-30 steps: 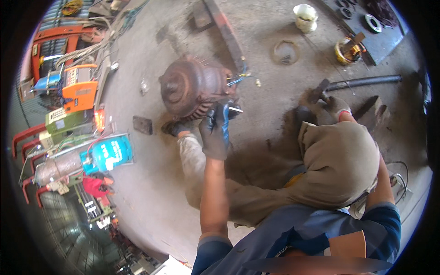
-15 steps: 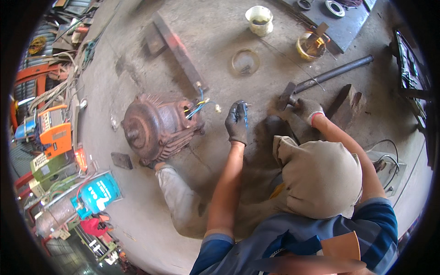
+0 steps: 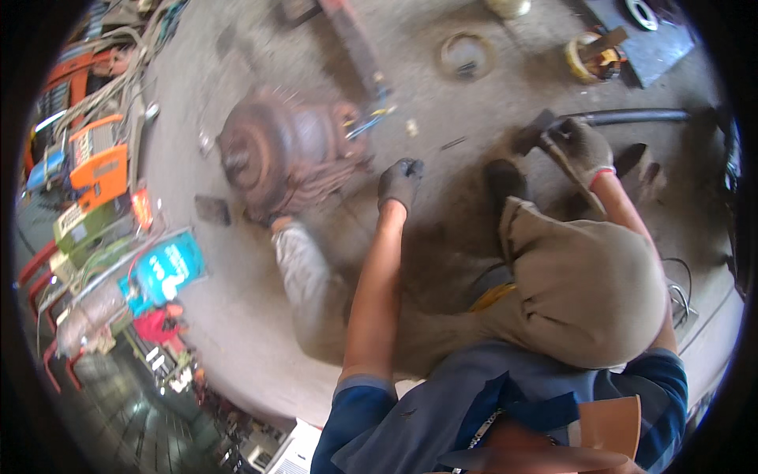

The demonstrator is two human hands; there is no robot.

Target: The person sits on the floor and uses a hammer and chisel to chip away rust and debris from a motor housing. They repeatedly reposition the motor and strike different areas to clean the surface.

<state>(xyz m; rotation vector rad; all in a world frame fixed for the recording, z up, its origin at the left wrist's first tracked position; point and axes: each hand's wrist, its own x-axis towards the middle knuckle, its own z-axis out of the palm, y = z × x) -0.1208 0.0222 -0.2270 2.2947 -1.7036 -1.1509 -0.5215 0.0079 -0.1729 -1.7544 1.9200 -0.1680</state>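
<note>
My left hand (image 3: 401, 186), in a dark grey glove, is closed in a fist above the concrete floor, right of the rusty electric motor (image 3: 284, 150). Whatever its fingers may hold is hidden. A thin dark rod-like piece (image 3: 453, 143) lies on the floor just beyond it. My right hand (image 3: 584, 148), in a grey glove with a red cuff, is wrapped round a hammer near its dark head (image 3: 534, 131); the pale handle slants back toward my knee. A long dark pipe (image 3: 632, 116) lies just beyond that hand. Blue and yellow wires (image 3: 369, 122) come out of the motor.
A rusty steel bar (image 3: 355, 43) lies behind the motor. A shallow round dish (image 3: 467, 55), a yellowish tub with tools (image 3: 588, 59) and a metal plate (image 3: 655, 51) are farther off. A blue gas cylinder (image 3: 170, 268) and an orange machine (image 3: 101, 166) stand left.
The view has shifted, so floor things appear higher and farther right. My left hand has drawn back toward me, uncovering the thin dark piece. The hammer remains in my right hand.
</note>
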